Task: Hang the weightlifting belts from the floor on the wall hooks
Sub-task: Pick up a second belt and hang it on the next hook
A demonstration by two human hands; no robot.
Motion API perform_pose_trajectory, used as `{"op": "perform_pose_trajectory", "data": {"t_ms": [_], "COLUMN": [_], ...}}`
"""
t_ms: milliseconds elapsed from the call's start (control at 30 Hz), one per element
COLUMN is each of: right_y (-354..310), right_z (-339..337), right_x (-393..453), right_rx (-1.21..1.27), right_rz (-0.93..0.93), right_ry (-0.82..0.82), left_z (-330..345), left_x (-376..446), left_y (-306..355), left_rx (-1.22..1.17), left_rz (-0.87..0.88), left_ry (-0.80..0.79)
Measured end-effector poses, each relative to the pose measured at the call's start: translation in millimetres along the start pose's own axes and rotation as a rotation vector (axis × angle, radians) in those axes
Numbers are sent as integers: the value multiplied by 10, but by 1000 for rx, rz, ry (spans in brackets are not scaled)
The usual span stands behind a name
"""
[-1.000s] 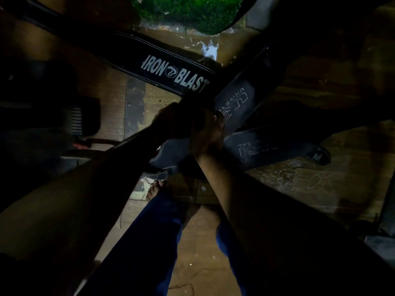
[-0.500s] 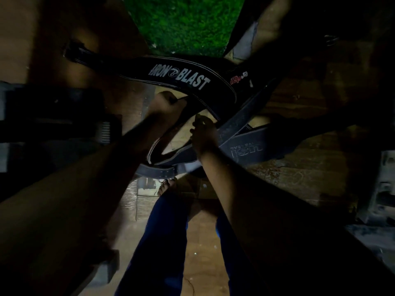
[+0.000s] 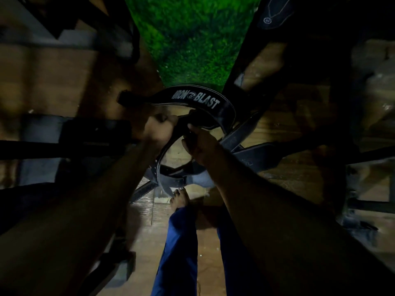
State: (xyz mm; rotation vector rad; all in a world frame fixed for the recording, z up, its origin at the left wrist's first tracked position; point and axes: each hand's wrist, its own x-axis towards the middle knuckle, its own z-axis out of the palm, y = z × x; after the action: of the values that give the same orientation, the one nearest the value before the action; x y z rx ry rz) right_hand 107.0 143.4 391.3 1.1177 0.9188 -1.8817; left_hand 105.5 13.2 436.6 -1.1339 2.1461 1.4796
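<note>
A: Belts first; where does the grip sit?

B: Left hand (image 3: 159, 128) is fisted round the strap end of the Iron Blast belt (image 3: 201, 99), fingers curled tight on it; just right of that fist the right hand (image 3: 199, 144) pinches the same loop from the inner side, thumb up over the edge; both hold, neither is slack.

A: And the belt itself?

B: It curves into a loop around the two grips; the lettered back arches just beyond the knuckles, the punched end (image 3: 168, 178) hangs below the wrists, lifted off the wooden floor (image 3: 299, 124) as far as I can judge; right of the right hand two more dark belts (image 3: 256, 154) lie crossed on the boards, one touching or passing under the held loop; I cannot tell which in this gloom.

A: How should the lift go?

B: I would keep the left fist firm as the anchor; let the right hand slide outward along the loop so the weight spreads; raise it straight so the dangling end does not snag the crossed belts.

A: Hooks?

B: None in view; only green turf (image 3: 192, 39) beyond the grip and a bare foot (image 3: 179, 199) beneath it; mind that foot when the tail swings.
</note>
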Motion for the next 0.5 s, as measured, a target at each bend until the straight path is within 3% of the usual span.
{"op": "perform_pose_trajectory", "data": {"t_ms": [167, 300, 500], "right_y": [-129, -180, -244], "right_z": [352, 560, 712], "right_x": [-768, -1227, -1993], "right_rx": [-62, -142, -539], "right_rz": [-92, -136, -219], "right_ry": [-137, -107, -229], "left_z": [-498, -793, -1039], "left_x": [-219, -661, -1287], "left_y": [202, 664, 1224], "left_rx": [-101, -84, -67], "left_rz": [34, 20, 13], "left_ry": [-59, -130, -123]}}
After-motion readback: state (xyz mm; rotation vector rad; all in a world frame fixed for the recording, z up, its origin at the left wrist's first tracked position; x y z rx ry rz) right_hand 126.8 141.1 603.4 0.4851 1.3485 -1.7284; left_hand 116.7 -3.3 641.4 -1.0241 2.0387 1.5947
